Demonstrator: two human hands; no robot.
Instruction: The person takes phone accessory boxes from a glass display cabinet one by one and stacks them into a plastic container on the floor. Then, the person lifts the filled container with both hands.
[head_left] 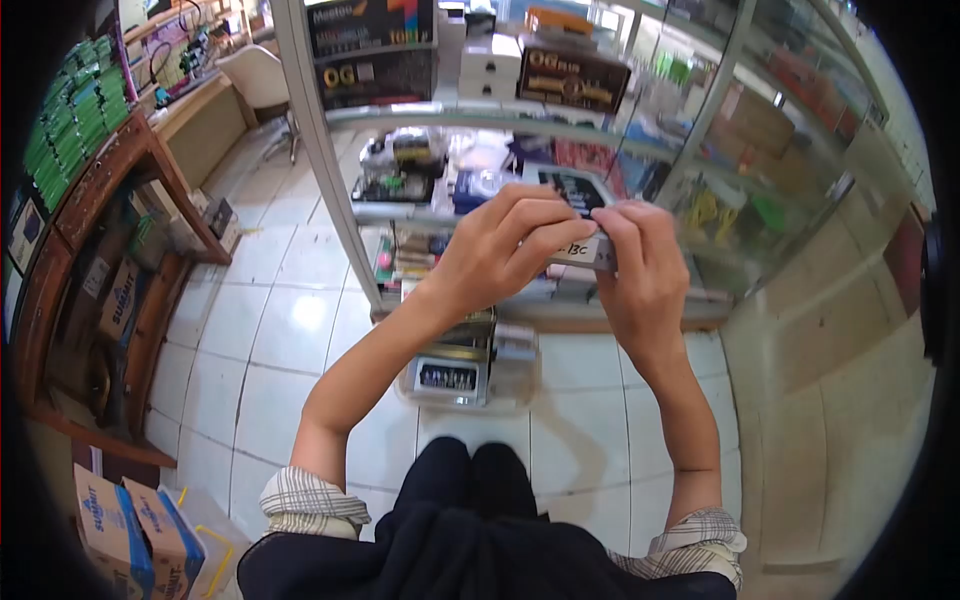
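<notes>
White box (pixel 578 251) between both grips (pixel 497 243) (pixel 649 263)

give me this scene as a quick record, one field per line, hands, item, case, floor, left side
left hand: left hand gripping small box
right hand: right hand on its other end
item: handwriting on pale side, partly covered
case: glass-fronted display case, boxed goods inside
floor: white tiles, clear plastic bin
left side: wooden shelf, green packs on top
</notes>
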